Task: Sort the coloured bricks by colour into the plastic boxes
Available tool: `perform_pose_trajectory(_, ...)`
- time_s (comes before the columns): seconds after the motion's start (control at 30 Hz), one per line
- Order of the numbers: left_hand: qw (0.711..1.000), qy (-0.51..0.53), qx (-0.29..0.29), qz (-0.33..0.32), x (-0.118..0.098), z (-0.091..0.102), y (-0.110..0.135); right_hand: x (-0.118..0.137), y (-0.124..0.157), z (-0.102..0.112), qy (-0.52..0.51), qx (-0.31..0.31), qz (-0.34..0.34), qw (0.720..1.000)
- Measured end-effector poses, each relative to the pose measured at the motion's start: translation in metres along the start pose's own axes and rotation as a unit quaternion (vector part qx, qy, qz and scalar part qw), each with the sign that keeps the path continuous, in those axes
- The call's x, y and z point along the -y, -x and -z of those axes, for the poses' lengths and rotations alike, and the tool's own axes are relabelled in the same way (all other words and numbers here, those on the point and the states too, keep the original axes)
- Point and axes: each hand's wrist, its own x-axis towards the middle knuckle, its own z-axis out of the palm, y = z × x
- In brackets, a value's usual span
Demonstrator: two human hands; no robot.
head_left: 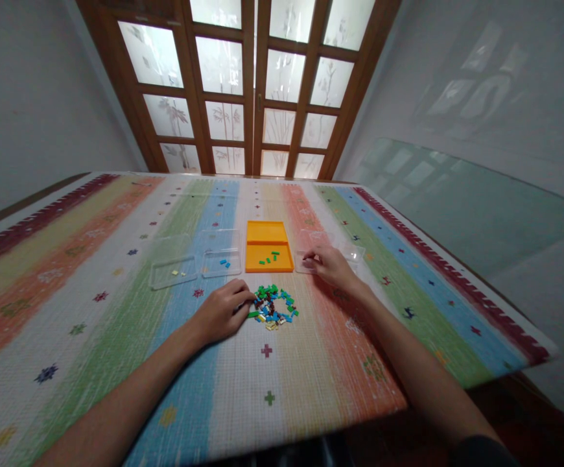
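A small heap of tiny coloured bricks [275, 306], green, blue, yellow and dark red, lies on the striped tablecloth. My left hand [222, 312] rests at the heap's left edge, its fingers curled and pinching at a green brick [253, 314]. My right hand [329, 265] reaches over the clear tray [354, 251] at the right, fingertips pinched together over its near left corner; what they hold is too small to name. An orange tray [268, 235] holds several green bricks. Two clear trays to its left hold blue bricks [224, 263] and yellow bricks [177, 273].
The table [117, 311] is covered with a cloth striped in many colours. A wooden door with frosted glass panes [253, 84] stands behind the far edge. A sheet of glass [457, 207] leans along the wall at the right.
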Motion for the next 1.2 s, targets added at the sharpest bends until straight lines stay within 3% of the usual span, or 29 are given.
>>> perform_pose_trajectory(0.43,1.000,0.002,0.006,0.003,0.000,0.000,0.000,0.001,0.000,0.001,0.028,-0.002,0.014,1.000)
perform_pose_trajectory(0.7,1.000,0.001,0.005,0.002,0.000,0.000,0.000,0.008,0.009,0.022,-0.042,-0.125,0.053,0.990)
perform_pose_trajectory(0.77,1.000,0.002,0.006,0.004,0.000,0.000,0.000,0.015,0.018,0.025,-0.082,-0.132,0.062,0.986)
perform_pose_trajectory(0.9,1.000,0.003,0.011,0.006,0.000,0.001,0.000,0.030,0.037,0.019,-0.141,-0.036,0.104,0.984)
perform_pose_trajectory(1.03,1.000,0.004,0.012,0.007,0.001,0.001,0.001,0.045,0.047,0.007,-0.097,0.069,0.132,0.984)
perform_pose_trajectory(1.2,1.000,0.004,0.010,0.008,0.000,0.001,0.001,0.062,0.049,-0.005,-0.074,0.076,0.106,0.989)
